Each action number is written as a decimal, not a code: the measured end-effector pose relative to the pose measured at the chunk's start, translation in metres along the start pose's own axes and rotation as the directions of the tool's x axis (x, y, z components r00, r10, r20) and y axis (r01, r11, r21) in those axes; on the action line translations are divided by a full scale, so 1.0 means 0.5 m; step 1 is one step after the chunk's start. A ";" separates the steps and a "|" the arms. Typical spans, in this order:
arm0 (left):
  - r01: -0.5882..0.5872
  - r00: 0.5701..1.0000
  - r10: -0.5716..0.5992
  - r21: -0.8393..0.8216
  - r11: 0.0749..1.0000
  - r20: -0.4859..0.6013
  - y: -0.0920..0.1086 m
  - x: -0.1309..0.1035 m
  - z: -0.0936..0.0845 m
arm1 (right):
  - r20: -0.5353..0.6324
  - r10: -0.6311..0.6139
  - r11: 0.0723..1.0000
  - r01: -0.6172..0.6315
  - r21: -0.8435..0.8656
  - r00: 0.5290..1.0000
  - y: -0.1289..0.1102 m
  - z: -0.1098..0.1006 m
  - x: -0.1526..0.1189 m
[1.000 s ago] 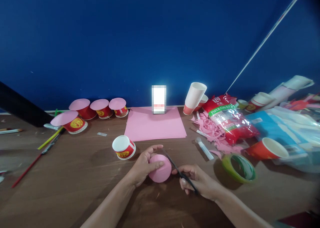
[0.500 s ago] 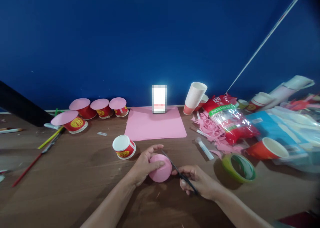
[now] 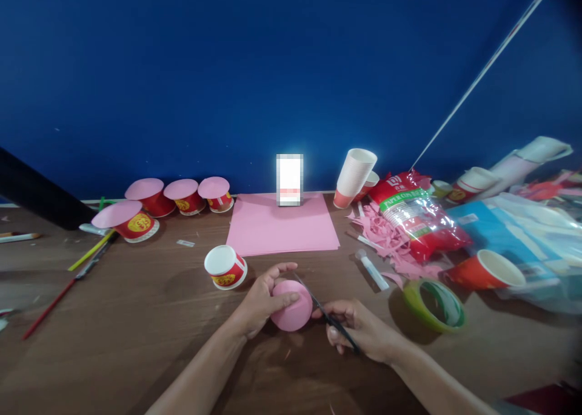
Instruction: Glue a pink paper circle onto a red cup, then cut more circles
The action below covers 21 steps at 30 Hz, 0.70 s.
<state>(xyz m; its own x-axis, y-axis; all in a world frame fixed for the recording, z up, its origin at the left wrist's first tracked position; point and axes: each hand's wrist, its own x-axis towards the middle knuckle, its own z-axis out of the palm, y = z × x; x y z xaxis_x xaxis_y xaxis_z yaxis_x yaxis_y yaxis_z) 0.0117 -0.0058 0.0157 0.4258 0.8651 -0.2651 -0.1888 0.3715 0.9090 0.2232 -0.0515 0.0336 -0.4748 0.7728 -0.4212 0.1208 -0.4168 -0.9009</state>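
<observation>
My left hand (image 3: pixel 268 296) grips a pink paper disc (image 3: pixel 295 315), its thumb lying on top and its fingers behind the left edge. Dark scissors (image 3: pixel 334 323) are held in my right hand (image 3: pixel 359 330), their blades slanting up and left along the disc's upper right edge. Just left of my left hand stands a short red and white paper cup (image 3: pixel 226 267). Beyond both hands lie pink paper sheets (image 3: pixel 282 230). Several red cups, each topped with a pink disc (image 3: pixel 144 189), stand at the back left.
A phone-like bright screen (image 3: pixel 290 181) stands behind the sheets. At right are stacked white cups (image 3: pixel 354 175), a red bag (image 3: pixel 418 215), pink scraps (image 3: pixel 386 236), green tape (image 3: pixel 434 306) and an orange cup (image 3: pixel 488 270). A red brush (image 3: pixel 50 309) lies left.
</observation>
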 end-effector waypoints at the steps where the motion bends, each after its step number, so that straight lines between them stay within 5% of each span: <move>1: 0.002 1.000 -0.002 0.000 1.000 -0.002 0.000 0.000 0.000 | 0.002 -0.003 1.000 0.003 -0.002 1.000 0.000 0.000 0.000; 21: -0.010 1.000 0.010 0.020 1.000 -0.009 0.000 0.001 0.001 | -0.004 0.000 1.000 0.000 0.011 1.000 0.005 0.000 0.002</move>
<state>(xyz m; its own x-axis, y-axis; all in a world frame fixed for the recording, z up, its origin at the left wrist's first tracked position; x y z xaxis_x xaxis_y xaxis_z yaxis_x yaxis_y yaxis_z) 0.0124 -0.0057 0.0155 0.4159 0.8719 -0.2584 -0.1755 0.3557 0.9180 0.2231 -0.0519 0.0313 -0.4715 0.7744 -0.4219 0.1110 -0.4224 -0.8996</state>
